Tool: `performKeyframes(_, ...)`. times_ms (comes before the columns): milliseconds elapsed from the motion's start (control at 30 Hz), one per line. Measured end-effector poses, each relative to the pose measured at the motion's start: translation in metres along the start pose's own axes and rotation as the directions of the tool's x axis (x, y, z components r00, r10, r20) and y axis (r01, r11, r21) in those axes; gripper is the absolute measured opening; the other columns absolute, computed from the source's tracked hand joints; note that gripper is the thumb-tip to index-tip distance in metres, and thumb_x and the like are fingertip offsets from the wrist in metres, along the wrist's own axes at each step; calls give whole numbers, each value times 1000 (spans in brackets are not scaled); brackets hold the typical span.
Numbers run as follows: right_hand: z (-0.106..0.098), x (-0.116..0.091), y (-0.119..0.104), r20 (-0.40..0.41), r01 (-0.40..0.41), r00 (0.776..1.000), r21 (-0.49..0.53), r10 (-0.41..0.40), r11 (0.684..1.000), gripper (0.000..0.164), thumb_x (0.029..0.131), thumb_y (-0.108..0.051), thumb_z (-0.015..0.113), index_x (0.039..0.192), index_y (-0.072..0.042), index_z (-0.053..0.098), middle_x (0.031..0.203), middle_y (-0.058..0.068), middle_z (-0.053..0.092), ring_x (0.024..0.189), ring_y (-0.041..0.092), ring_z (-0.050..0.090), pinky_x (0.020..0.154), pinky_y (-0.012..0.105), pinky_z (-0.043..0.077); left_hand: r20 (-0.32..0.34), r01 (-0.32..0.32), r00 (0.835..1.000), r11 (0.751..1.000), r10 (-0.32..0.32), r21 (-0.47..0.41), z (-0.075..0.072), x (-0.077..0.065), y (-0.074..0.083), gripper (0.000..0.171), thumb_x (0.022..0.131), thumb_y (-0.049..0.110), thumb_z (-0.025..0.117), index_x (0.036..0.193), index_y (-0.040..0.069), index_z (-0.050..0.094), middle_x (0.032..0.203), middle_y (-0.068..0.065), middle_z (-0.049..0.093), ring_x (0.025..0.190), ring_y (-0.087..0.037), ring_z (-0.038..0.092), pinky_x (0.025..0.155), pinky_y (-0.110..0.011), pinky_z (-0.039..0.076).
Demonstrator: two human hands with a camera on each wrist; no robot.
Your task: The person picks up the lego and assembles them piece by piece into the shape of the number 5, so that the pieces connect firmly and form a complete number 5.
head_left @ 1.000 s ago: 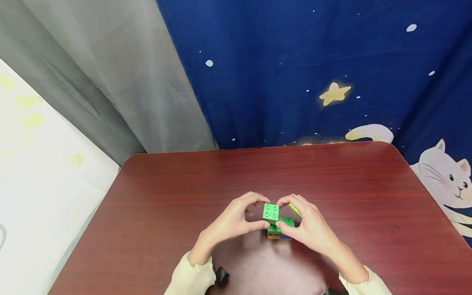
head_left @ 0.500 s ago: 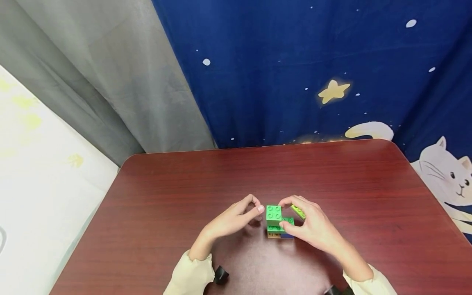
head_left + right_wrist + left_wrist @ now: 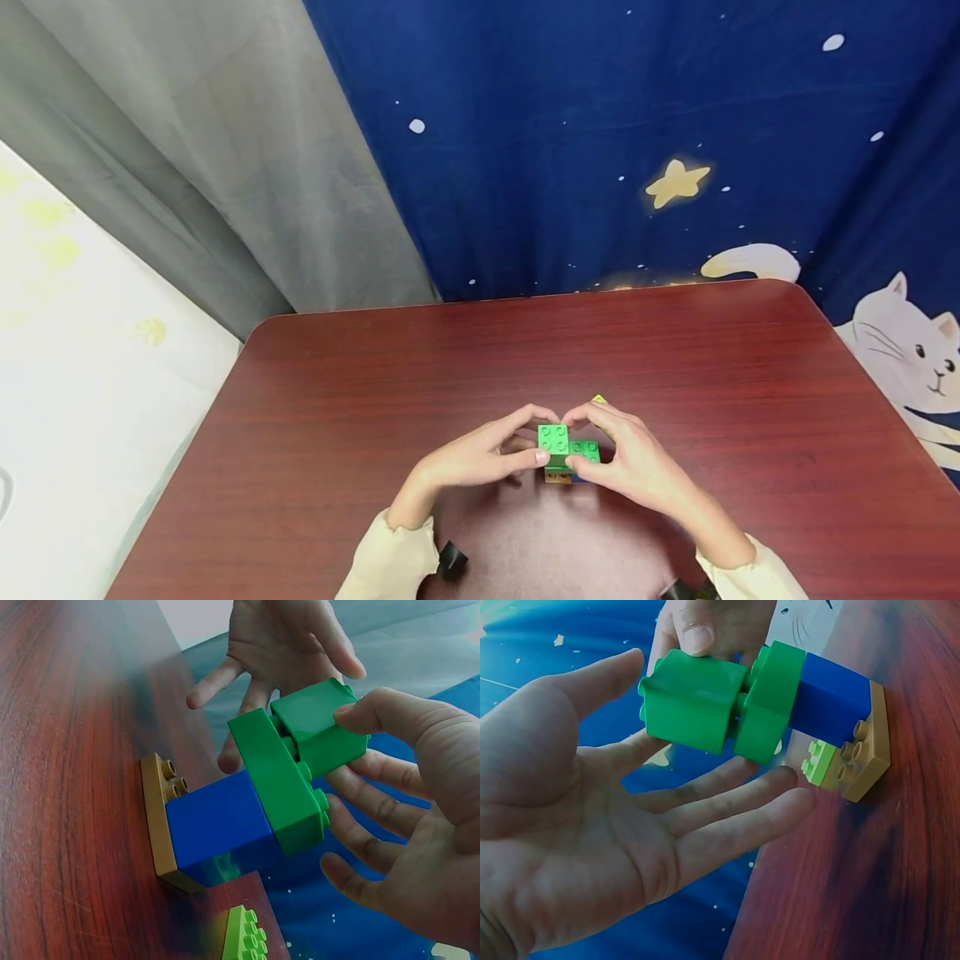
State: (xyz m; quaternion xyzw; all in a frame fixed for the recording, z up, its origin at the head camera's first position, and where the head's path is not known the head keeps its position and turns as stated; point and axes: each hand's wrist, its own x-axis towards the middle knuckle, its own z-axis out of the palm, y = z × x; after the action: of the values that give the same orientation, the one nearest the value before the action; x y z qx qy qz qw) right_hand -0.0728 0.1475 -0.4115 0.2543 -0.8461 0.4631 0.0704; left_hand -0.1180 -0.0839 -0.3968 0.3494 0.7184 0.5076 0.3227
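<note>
A small square green brick (image 3: 553, 438) sits at the top of a short stack, slightly askew, with studs showing in the gap beneath it. Under it come a longer green brick (image 3: 271, 780), a blue brick (image 3: 221, 821) and a tan base piece (image 3: 159, 825) on the table. My right hand (image 3: 637, 460) pinches the square brick, thumb on its side and fingers behind. Around its left side is my left hand (image 3: 480, 454); in the left wrist view its thumb stands off the brick and its fingers stretch out straight beside the stack.
A lime-green studded piece (image 3: 241, 935) lies on the table behind the stack, mostly covered by my right hand in the head view. The reddish-brown table (image 3: 360, 375) ends at a blue curtain (image 3: 525, 167) and a grey one (image 3: 300, 167).
My left hand drew back from the square green brick half a second ago, fingertips together, then came back around it. My right hand stays at the brick, which shifts slightly.
</note>
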Motion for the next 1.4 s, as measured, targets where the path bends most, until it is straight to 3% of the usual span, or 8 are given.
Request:
performKeyframes(100, -1, -2, 1, 10, 1, 1000, 4, -1, 1000, 36, 75, -14, 77, 105, -24, 58, 97, -17, 58, 92, 13, 59, 86, 42, 44, 26, -8, 1000, 1000, 8, -21, 1, 1, -4, 37, 96, 24, 53, 130, 25, 39, 121, 0, 53, 106, -14, 57, 69, -45, 52)
performKeyframes(333, 0, -5, 3, 21, 20, 1000, 16, -20, 1000, 37, 74, -12, 77, 105, -23, 59, 97, -15, 58, 91, 12, 58, 80, 39, 47, 34, 58, 998, 989, -54, -139, 3, 1, -7, 36, 96, 21, 53, 130, 25, 42, 121, -2, 52, 96, -32, 62, 71, -51, 51)
performKeyframes(667, -1, -4, 3, 14, 36, 999, 12, -36, 999, 37, 74, -12, 78, 104, -23, 59, 96, -16, 58, 91, 14, 59, 79, 39, 47, 63, 53, 997, 971, -39, -233, 1, 3, -8, 34, 97, 12, 51, 130, 16, 44, 115, -6, 56, 93, -44, 59, 73, -57, 48)
performKeyframes(867, -1, -2, 2, 19, 32, 999, 12, -33, 999, 38, 74, -12, 78, 104, -23, 58, 97, -15, 58, 91, 13, 60, 79, 39, 49, 70, 56, 997, 967, -40, -248, -2, 4, -10, 34, 95, 10, 53, 128, 16, 45, 112, -6, 57, 89, -45, 59, 72, -58, 48)
performKeyframes(1400, -2, 0, 4, -4, 80, 997, 0, -80, 997, 37, 73, -14, 79, 105, -23, 61, 95, -16, 60, 88, 10, 61, 77, 39, 48, 95, -14, 995, 962, 42, -274, -5, 5, -14, 31, 95, 13, 55, 125, 12, 46, 113, -10, 56, 92, -53, 55, 72, -61, 46)
